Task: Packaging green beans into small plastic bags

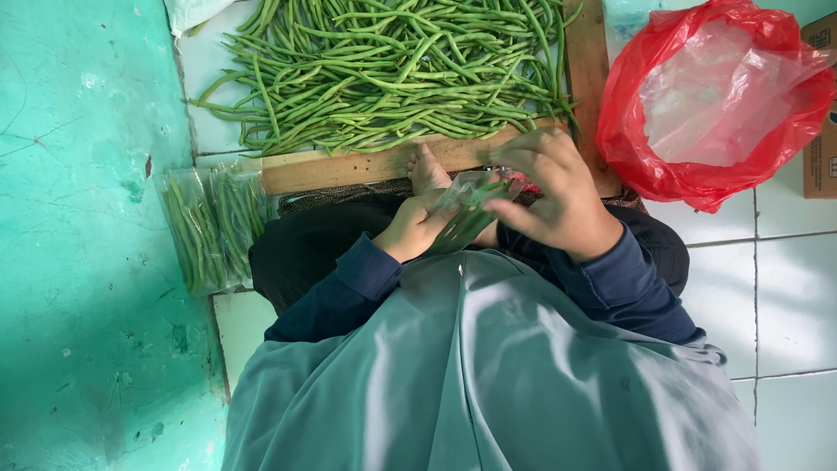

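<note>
Small clear bag [466, 214] of green beans held over lap, grasped by left hand [417, 225] and right hand [554, 196]. Big bean pile [384, 70] seen ahead; red bag [711, 105] at right; filled bags [209, 222] at left.

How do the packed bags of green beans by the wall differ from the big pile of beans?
The packed bags of green beans are sealed in clear plastic; the loose bean pile lies bare. The bags are small bundles on the floor; the pile spreads wide inside a wooden frame. Both hold long green beans.
</note>
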